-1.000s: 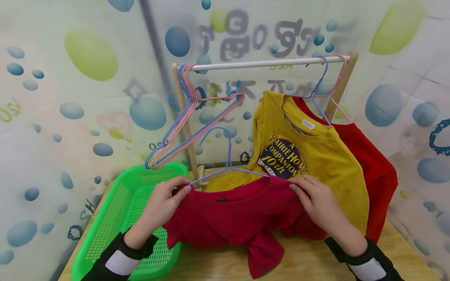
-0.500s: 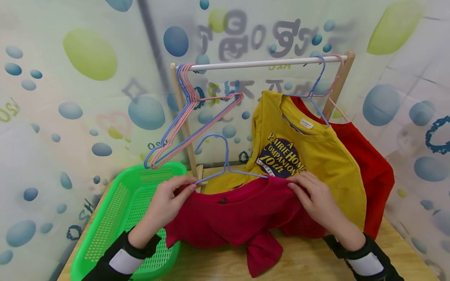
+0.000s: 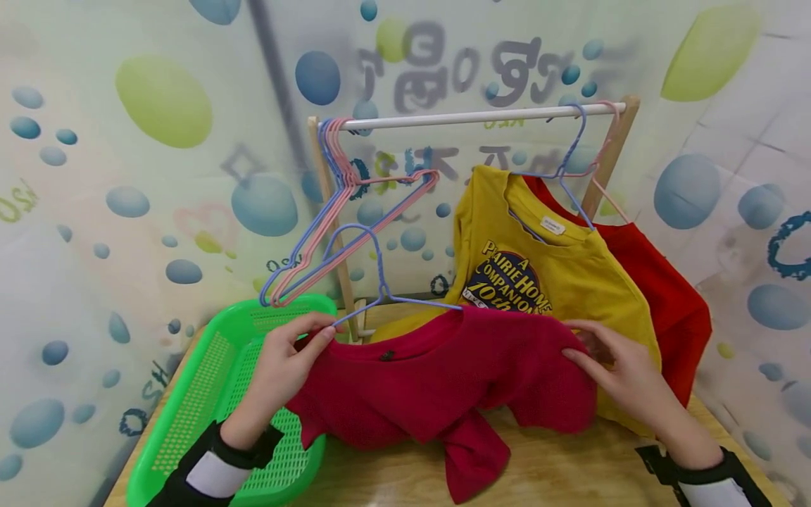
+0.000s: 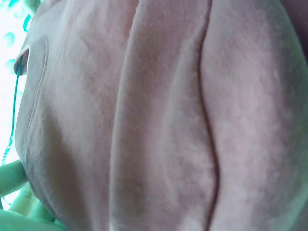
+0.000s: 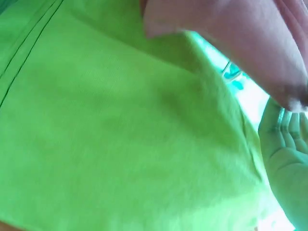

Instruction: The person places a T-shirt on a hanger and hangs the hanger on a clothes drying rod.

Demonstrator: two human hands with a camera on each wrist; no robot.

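Observation:
A crimson shirt (image 3: 431,380) spreads over the wooden table, its neckline toward the rack. One arm of a blue hanger (image 3: 382,282) runs into the shirt on the right; the other ends at my left hand (image 3: 285,362). That hand pinches the left shoulder of the shirt beside the hanger's end. On the other side, my right hand (image 3: 624,377) holds the sleeve, thumb in front and fingers partly hidden. The crimson cloth looks pale pink in the left wrist view (image 4: 159,115). A yellow shirt (image 5: 120,120) fills most of the right wrist view.
A rack with a white rail (image 3: 469,117) stands behind. Several blue and pink hangers (image 3: 342,190) hang at its left end. The yellow shirt (image 3: 570,282) and a red garment (image 3: 671,296) hang at its right. A green basket (image 3: 158,436) sits at the left.
My right hand has slid outward from the shirt's shoulder to its sleeve, and the cloth is drawn wider. The blue hanger's hook has shifted left and up. The left hand has moved slightly left.

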